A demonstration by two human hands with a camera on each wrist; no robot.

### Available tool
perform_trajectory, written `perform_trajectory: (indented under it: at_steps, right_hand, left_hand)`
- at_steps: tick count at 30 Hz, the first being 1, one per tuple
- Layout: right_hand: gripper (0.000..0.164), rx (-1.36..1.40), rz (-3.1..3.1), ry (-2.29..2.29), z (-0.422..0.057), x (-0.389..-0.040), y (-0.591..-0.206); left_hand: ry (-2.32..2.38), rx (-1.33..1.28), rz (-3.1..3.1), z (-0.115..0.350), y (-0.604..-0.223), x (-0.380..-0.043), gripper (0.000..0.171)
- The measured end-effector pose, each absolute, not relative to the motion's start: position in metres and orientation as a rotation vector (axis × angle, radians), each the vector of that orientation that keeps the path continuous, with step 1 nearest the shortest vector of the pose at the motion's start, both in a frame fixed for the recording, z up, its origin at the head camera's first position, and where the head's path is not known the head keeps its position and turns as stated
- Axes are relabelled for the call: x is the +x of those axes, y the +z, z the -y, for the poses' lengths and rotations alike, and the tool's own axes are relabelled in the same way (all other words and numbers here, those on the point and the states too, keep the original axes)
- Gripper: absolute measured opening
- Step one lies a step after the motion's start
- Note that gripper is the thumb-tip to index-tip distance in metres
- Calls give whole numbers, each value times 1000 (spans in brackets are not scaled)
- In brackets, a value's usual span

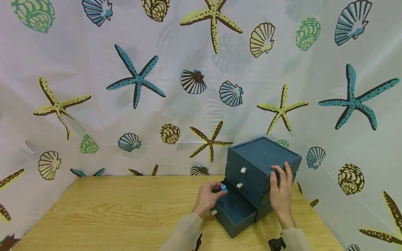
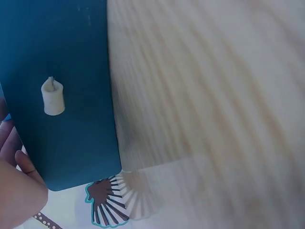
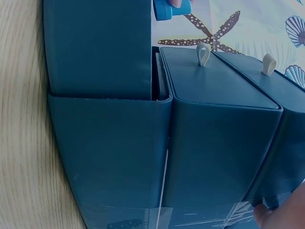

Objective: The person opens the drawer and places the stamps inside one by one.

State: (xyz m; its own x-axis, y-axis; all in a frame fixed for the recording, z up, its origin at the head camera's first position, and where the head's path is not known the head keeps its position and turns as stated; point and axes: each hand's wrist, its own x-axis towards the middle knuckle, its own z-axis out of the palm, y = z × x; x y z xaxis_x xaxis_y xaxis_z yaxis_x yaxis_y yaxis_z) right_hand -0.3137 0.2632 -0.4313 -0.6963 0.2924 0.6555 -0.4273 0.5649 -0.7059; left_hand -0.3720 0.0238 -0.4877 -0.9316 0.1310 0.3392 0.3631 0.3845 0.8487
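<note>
My left hand (image 1: 207, 198) pinches a small blue cylindrical piece (image 1: 223, 189) over the pulled-out bottom drawer (image 1: 235, 206) of a dark blue drawer box (image 1: 265, 153). In the right wrist view the blue piece (image 3: 164, 9) shows a wider end, but I cannot tell its kind. The drawer's front, with a white loop tab (image 2: 53, 98), fills the left side of the left wrist view. My right hand (image 1: 281, 193) rests against the box's right side, fingertips on its top edge. The inside of the drawer's near part shows bare dark blue.
Two upper drawers stay closed, each with a white loop tab (image 1: 243, 170). The box stands at the right of a wooden table (image 1: 125, 209). Behind the table hangs a white cloth (image 1: 103, 122) printed with shells and starfish.
</note>
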Motion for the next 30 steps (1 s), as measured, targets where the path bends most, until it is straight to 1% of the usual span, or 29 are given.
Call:
perform_trajectory:
  at_steps: [9, 23, 30]
  right_hand:
    - [33, 101, 2033, 1188, -263, -311, -431]
    - [32, 115, 2025, 1188, -262, -312, -430]
    - [32, 118, 2016, 1199, -263, -312, -429]
  left_hand:
    - [-1504, -434, 2480, -27, -490, -369, 21]
    - [-1422, -439, 2533, -29, -488, -370, 18]
    - [-1412, -448, 2573, -30, -485, -368, 32]
